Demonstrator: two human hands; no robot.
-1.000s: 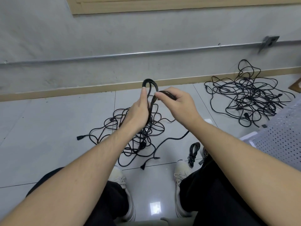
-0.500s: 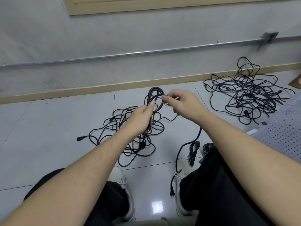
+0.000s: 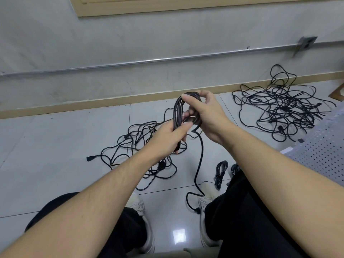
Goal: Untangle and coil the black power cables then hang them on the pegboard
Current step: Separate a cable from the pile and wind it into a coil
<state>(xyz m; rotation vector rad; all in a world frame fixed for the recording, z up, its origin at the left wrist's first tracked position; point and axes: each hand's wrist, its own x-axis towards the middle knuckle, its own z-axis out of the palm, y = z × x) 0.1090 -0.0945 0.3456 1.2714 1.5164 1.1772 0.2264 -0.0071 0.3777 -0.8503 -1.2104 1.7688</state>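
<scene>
Our left hand grips the coiled black cable upright at chest height; our right hand pinches its top loops. Its smooth tail dangles to the glossy tiled floor.

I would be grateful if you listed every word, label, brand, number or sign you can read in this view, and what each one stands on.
None: no readable text shows anywhere in the head view.
The coil held by the left hand and right hand: no marking visible.
The cable piles on the floor: no labels to be made out.
The wall box: too small and blurred to tell.
The pegboard: only holes.
</scene>
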